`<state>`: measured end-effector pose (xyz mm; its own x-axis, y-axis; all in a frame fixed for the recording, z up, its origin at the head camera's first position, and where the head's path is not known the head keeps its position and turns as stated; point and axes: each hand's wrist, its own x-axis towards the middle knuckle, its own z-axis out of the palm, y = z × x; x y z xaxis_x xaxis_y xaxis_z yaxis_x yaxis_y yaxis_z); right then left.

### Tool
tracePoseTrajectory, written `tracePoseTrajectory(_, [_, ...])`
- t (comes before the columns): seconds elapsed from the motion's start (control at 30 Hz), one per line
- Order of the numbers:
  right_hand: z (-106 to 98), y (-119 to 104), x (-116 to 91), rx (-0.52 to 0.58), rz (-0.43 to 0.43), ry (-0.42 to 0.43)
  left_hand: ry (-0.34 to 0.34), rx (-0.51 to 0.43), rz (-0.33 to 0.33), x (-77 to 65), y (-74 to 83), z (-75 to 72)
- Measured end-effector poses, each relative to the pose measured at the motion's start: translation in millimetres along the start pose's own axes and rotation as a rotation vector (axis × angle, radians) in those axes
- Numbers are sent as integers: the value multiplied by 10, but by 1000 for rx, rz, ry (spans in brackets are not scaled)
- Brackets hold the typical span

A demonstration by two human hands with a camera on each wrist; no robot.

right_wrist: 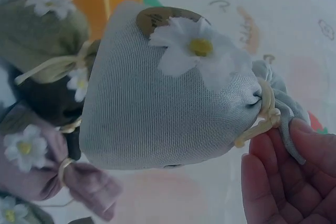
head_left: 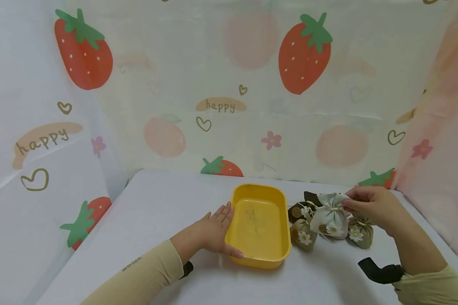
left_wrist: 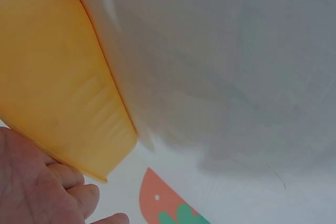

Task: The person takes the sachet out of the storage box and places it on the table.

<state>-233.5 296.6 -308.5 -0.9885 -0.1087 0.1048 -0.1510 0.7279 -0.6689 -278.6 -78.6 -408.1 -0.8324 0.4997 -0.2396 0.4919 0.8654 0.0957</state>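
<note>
In the head view, my right hand (head_left: pixel 372 207) pinches the gathered top of a pale grey drawstring pouch (head_left: pixel 330 218), which carries a white daisy. The right wrist view shows the thumb and fingers on the cloth above the pouch's (right_wrist: pixel 168 108) tied cord. My left hand (head_left: pixel 215 231) lies along the left side of a yellow plastic tub (head_left: pixel 257 264), fingers straight against its rim and thumb at the near corner. Nothing lies inside the tub. From the left wrist, the fingers touch the rim of the tub's outer wall (left_wrist: pixel 63 77).
More pouches lie right of the tub: an olive one (head_left: pixel 303 237), a dark brown one (head_left: pixel 295 212), a khaki one (head_left: pixel 361 237) and a mauve one (right_wrist: pixel 31 156). A white cloth covers the table (head_left: pixel 175 199). Behind stands a strawberry-print curtain (head_left: pixel 217 140).
</note>
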Motion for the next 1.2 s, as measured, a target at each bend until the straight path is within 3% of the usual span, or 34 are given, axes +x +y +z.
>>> tracePoseTrajectory(0.3, [-8, 319, -87, 61, 39, -27, 1, 0, 6, 8, -10, 7])
tracePoseTrajectory(0.57, [111, 568, -120, 119, 93, -50, 5, 7, 7, 13, -16, 19])
tracePoseTrajectory(1.0, [350, 818, -82, 282, 133, -49, 7, 1, 5, 16, -8, 20])
tracePoseTrajectory(1.2, [400, 872, -53, 270, 198, -51, 2, -15, -3, 3, -3, 7])
